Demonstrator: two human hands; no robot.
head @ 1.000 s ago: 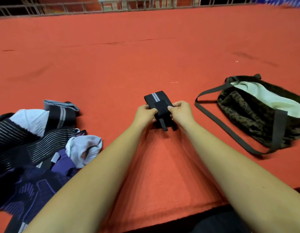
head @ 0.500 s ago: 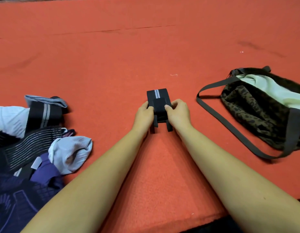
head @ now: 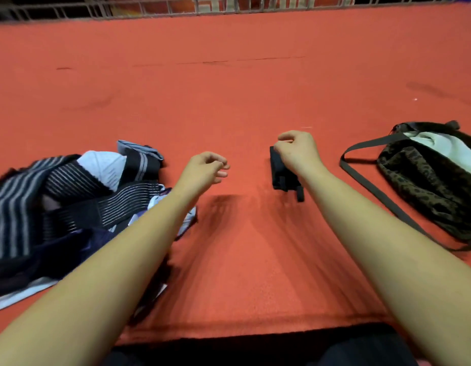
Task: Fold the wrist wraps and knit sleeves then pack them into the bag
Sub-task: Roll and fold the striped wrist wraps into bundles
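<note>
Protruding below right hand: wrist wrap

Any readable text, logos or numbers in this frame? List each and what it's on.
None readable.
Folded black wrist wrap gripped by the right hand: no lettering shows.
Dark camouflage-patterned fabric bag with pale lining: pattern only, no label visible.
Pile of striped black and white wraps and sleeves: stripes only; it is motion-blurred, so any small print cannot be made out.
</note>
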